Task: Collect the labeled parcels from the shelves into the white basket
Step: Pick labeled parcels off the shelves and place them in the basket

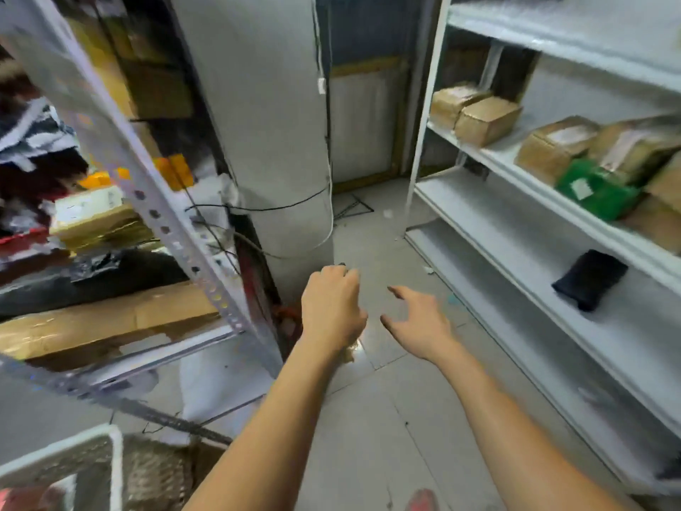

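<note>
Head view: left hand [331,307] fingers curled, whether it holds anything unclear — right hand [416,320] spread, empty. Labeled parcels [552,149] on white shelf [493,156], 2 o'clock of hands, well apart; white basket [116,459] at 8 o'clock.

Left arm: bare, stretched forward from the near edge toward the middle.
Left grip [333,307]: back turned up, fingers curled under, nothing seen in it.
Right arm: bare, stretched forward just to the right.
Right grip [420,324]: fingers straight and spread, empty, apart from the other.
</note>
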